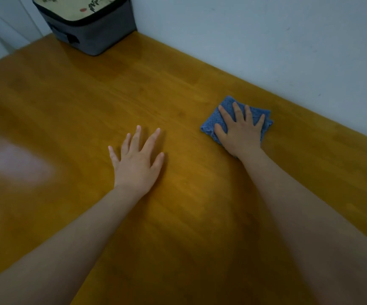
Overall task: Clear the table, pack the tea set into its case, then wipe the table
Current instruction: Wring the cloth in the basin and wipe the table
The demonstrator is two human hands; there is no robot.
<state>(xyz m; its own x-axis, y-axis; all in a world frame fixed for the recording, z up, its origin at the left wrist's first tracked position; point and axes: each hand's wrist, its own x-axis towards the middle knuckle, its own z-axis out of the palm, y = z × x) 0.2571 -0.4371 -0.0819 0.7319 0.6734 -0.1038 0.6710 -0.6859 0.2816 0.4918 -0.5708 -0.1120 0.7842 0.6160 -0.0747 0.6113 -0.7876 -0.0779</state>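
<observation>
A folded blue cloth (pixel 258 114) lies on the wooden table (pixel 90 102) at the right, near the wall. My right hand (pixel 239 130) presses flat on the cloth with straight, spread fingers. My left hand (pixel 137 160) rests flat on the bare wood in the middle, fingers spread, holding nothing. The grey tea set case (pixel 94 29), with a printed beige lid, stands closed at the table's far corner.
A pale wall (pixel 266 40) runs along the table's far right edge, just beyond the cloth. The table's left edge runs past the case. A bright glare patch lies on the wood at the left.
</observation>
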